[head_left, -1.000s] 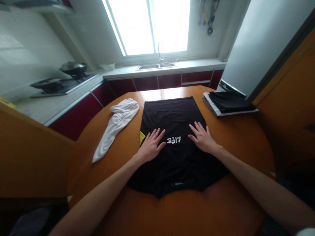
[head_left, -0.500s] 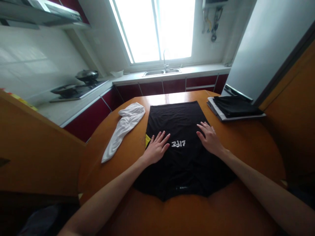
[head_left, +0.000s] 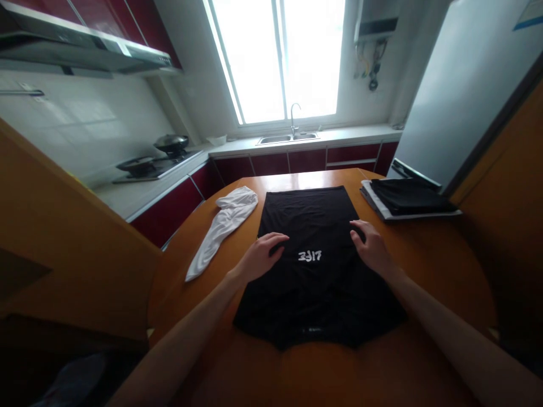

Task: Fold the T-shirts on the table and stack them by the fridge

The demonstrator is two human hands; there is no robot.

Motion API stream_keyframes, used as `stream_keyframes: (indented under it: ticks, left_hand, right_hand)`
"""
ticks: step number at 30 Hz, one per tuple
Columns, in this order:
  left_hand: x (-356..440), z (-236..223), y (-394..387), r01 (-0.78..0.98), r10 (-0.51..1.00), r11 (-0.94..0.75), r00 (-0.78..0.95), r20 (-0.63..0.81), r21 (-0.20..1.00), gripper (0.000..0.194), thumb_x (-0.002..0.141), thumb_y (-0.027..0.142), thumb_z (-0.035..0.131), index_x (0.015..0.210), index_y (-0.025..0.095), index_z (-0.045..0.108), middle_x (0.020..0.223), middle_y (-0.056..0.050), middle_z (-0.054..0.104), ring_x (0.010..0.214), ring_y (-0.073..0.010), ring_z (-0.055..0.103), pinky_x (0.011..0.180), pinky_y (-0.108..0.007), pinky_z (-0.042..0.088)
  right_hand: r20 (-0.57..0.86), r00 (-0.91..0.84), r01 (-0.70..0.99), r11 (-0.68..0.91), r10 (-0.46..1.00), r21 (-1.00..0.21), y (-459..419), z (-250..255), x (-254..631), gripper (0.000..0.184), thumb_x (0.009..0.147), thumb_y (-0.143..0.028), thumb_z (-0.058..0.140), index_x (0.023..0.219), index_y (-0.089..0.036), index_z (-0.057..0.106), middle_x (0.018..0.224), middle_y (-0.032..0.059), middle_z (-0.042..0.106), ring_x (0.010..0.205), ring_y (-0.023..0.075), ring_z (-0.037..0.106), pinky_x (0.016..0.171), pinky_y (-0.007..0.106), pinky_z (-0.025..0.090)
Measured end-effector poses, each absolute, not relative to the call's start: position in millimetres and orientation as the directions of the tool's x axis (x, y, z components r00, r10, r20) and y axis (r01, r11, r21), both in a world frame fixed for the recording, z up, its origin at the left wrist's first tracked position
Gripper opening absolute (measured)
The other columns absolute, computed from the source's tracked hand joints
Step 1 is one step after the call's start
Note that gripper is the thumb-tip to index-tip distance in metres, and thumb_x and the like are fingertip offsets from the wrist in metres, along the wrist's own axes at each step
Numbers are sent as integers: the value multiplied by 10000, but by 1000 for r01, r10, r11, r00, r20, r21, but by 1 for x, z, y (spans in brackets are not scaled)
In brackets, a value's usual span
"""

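A black T-shirt (head_left: 314, 305) lies spread on the wooden table, its neckline toward me and white lettering on its front upside down to me. My left hand (head_left: 263, 255) is at the shirt's left edge, fingers bent and thumb apart, holding nothing. Over the right edge is my right hand (head_left: 373, 249), its fingers curved and apart, also holding nothing. Whether either hand touches the cloth I cannot tell. To the left of the shirt lies a crumpled white garment (head_left: 223, 229).
A stack of folded clothes (head_left: 411, 198), black on top of white and grey, sits at the right of the round table (head_left: 445, 265). Beyond are a sink (head_left: 288, 138), a stove with pans (head_left: 144, 167) at left and a tall fridge (head_left: 441, 96) at right.
Both hands have gone from lying flat on the shirt to bent fingers near its side edges. The yellow patch by the left hand no longer shows. The view has tipped up slightly.
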State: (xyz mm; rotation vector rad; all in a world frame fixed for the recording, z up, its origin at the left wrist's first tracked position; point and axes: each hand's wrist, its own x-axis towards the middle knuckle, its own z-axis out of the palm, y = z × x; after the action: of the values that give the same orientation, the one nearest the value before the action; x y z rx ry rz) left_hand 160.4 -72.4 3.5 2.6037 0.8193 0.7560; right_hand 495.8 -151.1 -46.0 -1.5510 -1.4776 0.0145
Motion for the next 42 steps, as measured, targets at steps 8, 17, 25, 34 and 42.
stream_keyframes:
  ticks: [8,17,25,34,42]
  left_hand:
    - [128,54,-110,257,314,-903,942,118,345,237,980,374,605,1142,272,746,1041,-58,704,941,-188,669,863,-283,500]
    - [69,19,-161,259,254,-951,966,-54,170,281,967,323,632,1246,314,663,1044,-25,704,963,-194,639,940,-320,443]
    - [58,-4,-185,225,221,-973,972,83,-43,501,963,68,515,1420,271,545,1259,-65,658,1136,-205,603,1007,-337,463]
    - [43,-21,-183,347,328,-920,936,126,-181,829,881,-63,457,1555,404,338,1515,-29,469,1361,-250,439,1108,-420,404]
    - [41,-38,-182,431,396,-901,867,301,-57,364,968,120,505,1294,226,627,1238,-94,615,1137,-220,582,1001,-385,499]
  right_hand:
    - [525,49,702,344,850,-623,-217,12,485,180,932,-328,577,1027,-239,701,971,64,702,847,223,671,778,368,565]
    - [309,-397,804,490,864,-337,-306,-29,473,193,981,-191,537,947,-243,719,998,66,658,908,204,606,793,346,509]
    - [277,-549,812,582,789,-49,-329,-45,474,307,896,-71,572,1147,-216,673,1022,58,660,914,212,588,849,375,456]
    - [286,-504,860,442,815,255,-331,-52,476,554,824,31,540,1331,-186,588,1148,88,656,988,261,601,868,414,473]
    - [394,-450,893,403,802,199,-333,-61,480,350,883,-9,531,1170,-141,680,1122,114,671,1050,276,596,938,426,470]
